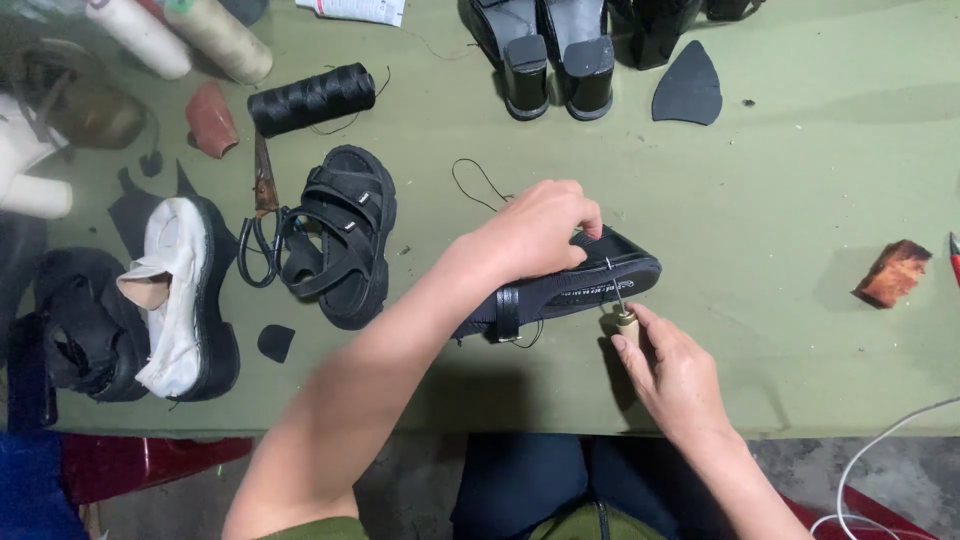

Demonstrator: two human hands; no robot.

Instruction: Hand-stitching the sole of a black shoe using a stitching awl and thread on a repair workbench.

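A black sandal [590,285] lies on its side on the green table [800,200], sole edge toward me. My left hand [535,230] presses down on its upper, fingers curled over the top. My right hand [670,370] grips a wooden-handled awl [625,318] whose metal needle pokes into the sandal's sole edge. A thin black thread [478,185] loops on the table just behind the left hand.
A second black sandal [340,235], scissors [262,215], a black thread spool [312,98], a white-lined shoe [180,290], block-heeled shoes [550,50], a black sole piece [688,88] and a brown block [893,272] lie around. A white cable [880,450] hangs at right.
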